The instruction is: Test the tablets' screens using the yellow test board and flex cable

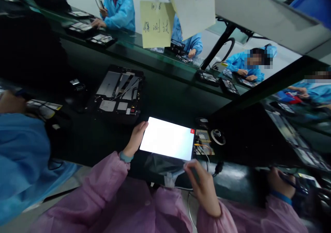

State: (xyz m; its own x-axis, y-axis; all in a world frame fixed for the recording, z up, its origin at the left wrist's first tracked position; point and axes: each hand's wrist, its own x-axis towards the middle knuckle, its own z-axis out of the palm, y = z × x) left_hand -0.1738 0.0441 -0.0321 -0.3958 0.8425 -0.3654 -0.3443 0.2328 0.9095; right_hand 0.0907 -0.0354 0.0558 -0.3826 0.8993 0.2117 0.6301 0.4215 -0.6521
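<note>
Both hands hold one tablet (167,138), its screen lit plain white, raised at a slant just above the near edge of the dark workbench (165,95). The left hand (134,138) clasps the tablet's left short edge, fingers lying along the rim. The right hand (203,183) pinches the near right corner between thumb and fingers. Gripping by rim and corner keeps the glass uncovered, so the whole white field and the small red mark at its far right corner stay in plain sight.

Under the tablet lies a crumpled clear plastic bag (159,165), hanging over the near edge. Just beside the tablet's right edge sits a small circuit board (203,136) with wires. One cable appears to run into the tablet, though the view is too soft to be sure, and if so it limits how far the tablet can swing. A tape roll (218,137) lies just beyond the board.

Toward the far left of the workbench rests an opened tablet chassis (119,93), its insides facing up, well apart from the hands. A yellow note (156,23) hangs overhead. A co-worker's blue sleeve (20,157) crowds the left side, and another person's hand (280,184) holds a pen at the right. More people in blue sit along the far edge.
</note>
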